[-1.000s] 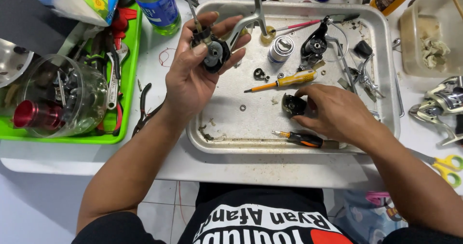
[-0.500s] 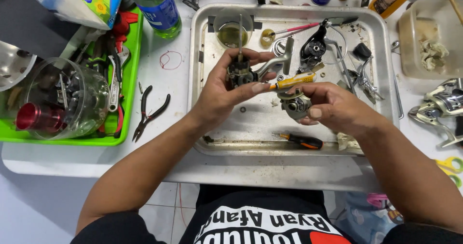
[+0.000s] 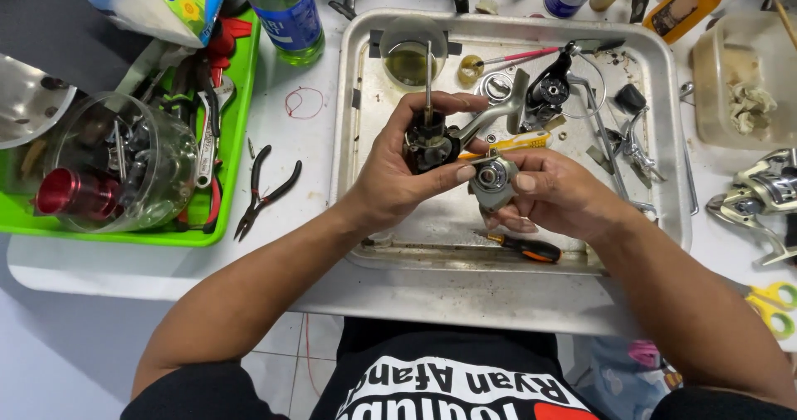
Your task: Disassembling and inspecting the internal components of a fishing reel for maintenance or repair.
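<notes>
Over the tray [image 3: 672, 138], the left hand [image 3: 398, 175] pinches a dark reel body [image 3: 430, 144] between thumb and fingers. The right hand [image 3: 552, 196] grips a grey side cover [image 3: 491, 178], fingers curled around it, touching the body.

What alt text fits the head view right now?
Over a metal tray, the left hand grips a dark reel body while the right hand holds a round grey part beside it. Black pliers lie left of the tray.

White table [image 3: 315, 146], pale tiled floor [image 3: 274, 362]
</notes>
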